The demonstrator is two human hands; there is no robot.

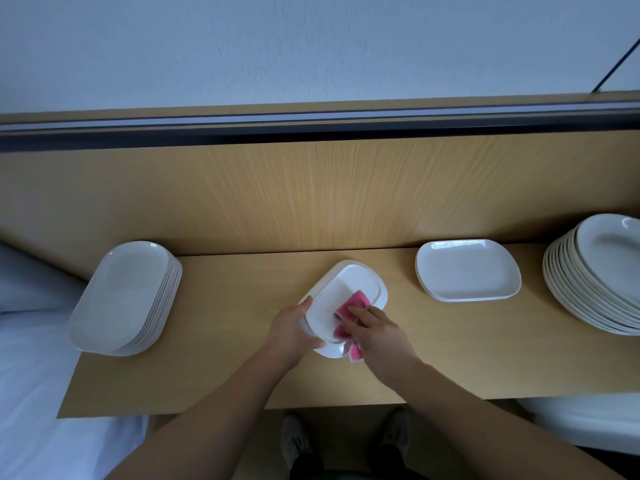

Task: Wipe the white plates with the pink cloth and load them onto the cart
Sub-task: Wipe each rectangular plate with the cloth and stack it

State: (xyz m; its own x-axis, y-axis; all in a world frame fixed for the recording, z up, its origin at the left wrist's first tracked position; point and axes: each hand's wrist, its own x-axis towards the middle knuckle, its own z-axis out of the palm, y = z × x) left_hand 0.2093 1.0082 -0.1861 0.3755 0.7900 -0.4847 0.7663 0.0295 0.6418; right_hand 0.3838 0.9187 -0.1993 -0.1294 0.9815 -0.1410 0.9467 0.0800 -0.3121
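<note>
A white rounded-rectangle plate (346, 289) lies bottom-up at the middle of the wooden shelf (242, 368). My left hand (291, 329) grips its near-left rim, thumb on top. My right hand (375, 332) presses a folded pink cloth (349, 306) onto the plate's near-right part, fingers curled over the cloth. Part of the cloth sticks out under my palm at the plate's near edge. No cart is in view.
A stack of several white oblong plates (124, 299) sits at the shelf's left end. A short stack of rectangular plates (467, 271) lies right of centre, and a tall stack of oval plates (599, 275) at the far right. A wooden back panel (311, 192) rises behind.
</note>
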